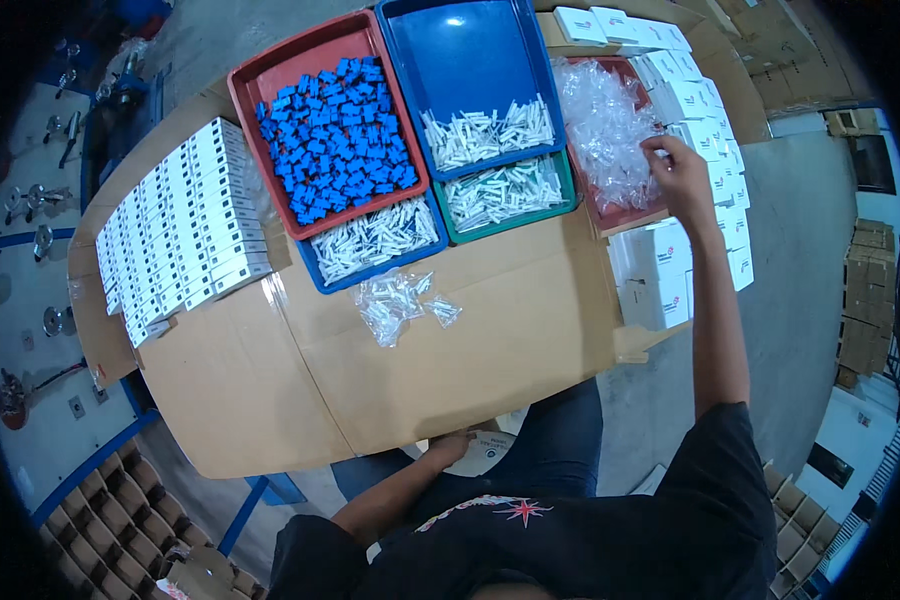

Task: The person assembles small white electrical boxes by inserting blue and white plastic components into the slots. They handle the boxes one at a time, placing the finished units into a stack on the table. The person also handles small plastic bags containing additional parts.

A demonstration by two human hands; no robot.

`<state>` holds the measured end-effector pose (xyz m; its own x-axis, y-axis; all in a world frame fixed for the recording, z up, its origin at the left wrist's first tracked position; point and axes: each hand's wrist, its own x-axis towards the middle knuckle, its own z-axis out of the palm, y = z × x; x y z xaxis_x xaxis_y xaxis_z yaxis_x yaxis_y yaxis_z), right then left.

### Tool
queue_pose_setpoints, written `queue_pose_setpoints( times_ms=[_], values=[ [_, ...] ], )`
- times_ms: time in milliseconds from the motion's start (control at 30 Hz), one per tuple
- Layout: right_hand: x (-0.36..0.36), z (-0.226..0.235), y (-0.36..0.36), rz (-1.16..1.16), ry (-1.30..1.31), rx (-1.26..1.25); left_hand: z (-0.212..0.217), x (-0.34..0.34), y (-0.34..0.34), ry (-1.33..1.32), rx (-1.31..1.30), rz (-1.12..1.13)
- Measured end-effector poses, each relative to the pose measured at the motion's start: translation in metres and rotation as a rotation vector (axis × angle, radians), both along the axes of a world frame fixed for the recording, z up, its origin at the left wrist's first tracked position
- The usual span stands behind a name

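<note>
My right hand (682, 178) reaches over a red tray (630, 215) at the far right, its thumb and fingertips drawn together above a heap of clear plastic bags (605, 125). Whatever lies in that pinch is too small to make out. Low in my lap, below the table's front edge, rests my left hand (451, 449); its fingers are mostly hidden. Beside it is a round whitish item (485, 452) with printing. Mid-table lie filled clear bags (388, 300) of white pieces, with a smaller bag (443, 310) to their right.
A red tray (315, 45) holds blue plastic parts (335, 140). Blue and green trays (470, 50) beside it contain white plugs (490, 135). Rows of white boxes (185, 225) stand left, and stacked white boxes (660, 270) flank the right. Cardboard (450, 380) covers the table.
</note>
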<state>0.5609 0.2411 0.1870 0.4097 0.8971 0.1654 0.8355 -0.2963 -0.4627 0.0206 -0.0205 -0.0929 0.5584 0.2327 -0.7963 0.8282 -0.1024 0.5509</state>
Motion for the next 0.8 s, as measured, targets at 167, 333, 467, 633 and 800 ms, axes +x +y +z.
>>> queue_pose_setpoints(
  times_ms=[167,333,467,633,800],
  values=[
    [0.061,-0.009,0.018,-0.181,0.104,0.078,0.038,0.030,0.026,0.193,-0.131,0.137],
    [0.147,-0.059,0.034,-0.200,-0.087,-0.009,0.002,0.012,0.014,0.119,-0.215,-0.136],
    [0.086,-0.036,0.036,-0.174,0.055,0.013,-0.004,0.001,0.007,0.176,-0.174,-0.158],
    [-0.084,-0.032,-0.001,0.148,0.250,-0.009,0.039,-0.016,0.022,0.104,-0.278,-0.041],
    [-0.217,-0.120,-0.042,0.303,0.444,-0.315,0.011,-0.030,0.019,-0.020,-0.198,0.057]
  ],
)
